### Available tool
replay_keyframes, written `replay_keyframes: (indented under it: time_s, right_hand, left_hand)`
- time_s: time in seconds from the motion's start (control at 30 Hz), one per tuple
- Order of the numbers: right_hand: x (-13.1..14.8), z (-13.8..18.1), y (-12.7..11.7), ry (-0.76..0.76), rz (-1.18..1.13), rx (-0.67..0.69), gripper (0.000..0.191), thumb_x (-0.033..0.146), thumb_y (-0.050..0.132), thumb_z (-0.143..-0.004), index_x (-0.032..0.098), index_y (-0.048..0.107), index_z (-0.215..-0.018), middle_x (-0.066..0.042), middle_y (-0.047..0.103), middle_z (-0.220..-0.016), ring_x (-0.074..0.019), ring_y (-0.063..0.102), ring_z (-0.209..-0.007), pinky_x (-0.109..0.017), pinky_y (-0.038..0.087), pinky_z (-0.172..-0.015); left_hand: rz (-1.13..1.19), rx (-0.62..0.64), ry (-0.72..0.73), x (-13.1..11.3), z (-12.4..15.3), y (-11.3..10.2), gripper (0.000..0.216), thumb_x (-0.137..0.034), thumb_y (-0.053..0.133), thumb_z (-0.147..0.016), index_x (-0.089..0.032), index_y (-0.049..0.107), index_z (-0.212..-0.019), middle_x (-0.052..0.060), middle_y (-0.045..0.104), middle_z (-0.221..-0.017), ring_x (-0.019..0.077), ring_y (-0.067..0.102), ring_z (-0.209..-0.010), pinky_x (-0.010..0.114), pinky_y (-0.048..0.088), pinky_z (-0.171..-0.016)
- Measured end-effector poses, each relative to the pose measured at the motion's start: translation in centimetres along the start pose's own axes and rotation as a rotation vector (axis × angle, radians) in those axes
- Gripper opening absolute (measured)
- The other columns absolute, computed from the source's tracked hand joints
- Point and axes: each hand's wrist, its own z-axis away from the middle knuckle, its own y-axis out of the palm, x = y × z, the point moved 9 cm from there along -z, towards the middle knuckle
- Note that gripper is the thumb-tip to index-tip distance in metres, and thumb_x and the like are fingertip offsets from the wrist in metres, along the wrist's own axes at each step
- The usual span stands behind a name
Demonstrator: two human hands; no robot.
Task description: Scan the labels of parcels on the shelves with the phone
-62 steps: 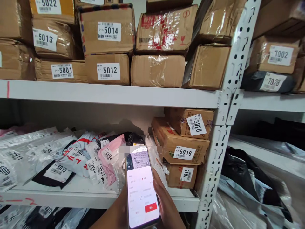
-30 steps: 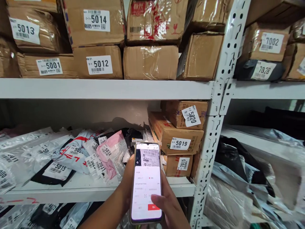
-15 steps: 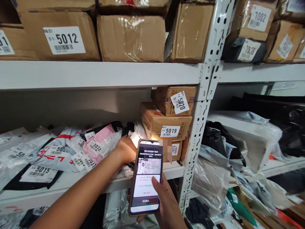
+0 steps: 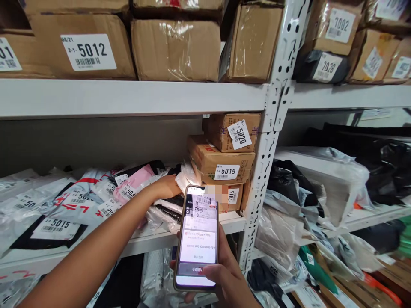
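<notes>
In the lower middle of the head view my right hand (image 4: 221, 265) holds a smartphone (image 4: 198, 239) upright, its lit screen towards me. The thumb lies on the dark button near the screen's bottom. My left hand (image 4: 168, 187) reaches in among the parcels on the shelf, just left of the phone's top. It is closed at the edge of a crumpled white plastic parcel (image 4: 186, 175), lit by a bright light; the fingertips are partly hidden. Black and clear plastic parcels (image 4: 167, 214) lie under this hand. A pink parcel (image 4: 133, 184) is to its left.
Stacked cartons (image 4: 221, 164) stand right of my left hand, against a white perforated post (image 4: 260, 171). A shelf beam (image 4: 135, 98) crosses above, bearing larger cardboard boxes (image 4: 175, 49). Several labelled bags (image 4: 61, 229) cover the shelf to the left. More bags (image 4: 279, 231) fill the rack at right.
My right thumb has moved down the screen to the bottom button, and the picture on the screen has changed. My left hand has shifted slightly up, baring more of the parcels beneath it.
</notes>
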Motion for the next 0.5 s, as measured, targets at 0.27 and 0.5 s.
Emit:
replay_keyframes:
  time_s: [0.27,0.5]
  right_hand:
    - [0.6,1.1,0.2,-0.005,0.014,0.044,0.098,0.018,0.067,-0.069,0.029,0.005,-0.143,-0.011,0.060,-0.129,-0.0348,0.066,-0.101,-0.034,0.055,-0.059]
    - [-0.1,2.4,-3.0,0.014,0.049,-0.113,0.124,0.036,0.082,-0.057,0.025,-0.003,-0.146,-0.014,0.064,-0.124,-0.0374,0.069,-0.094,-0.047,0.053,-0.080]
  left_hand:
    - [0.055,-0.145,0.018,1.1,0.2,-0.9,0.059,-0.057,0.014,-0.084,-0.020,0.050,-0.057,0.008,0.064,-0.067,0.0247,0.059,-0.074,0.033,0.040,-0.071]
    - [0.184,-0.119,-0.007,1.5,-1.4,-1.8,0.054,-0.058,0.032,-0.079,-0.014,0.057,-0.099,0.010,0.066,-0.102,0.0251,0.059,-0.095,0.033,0.043,-0.082]
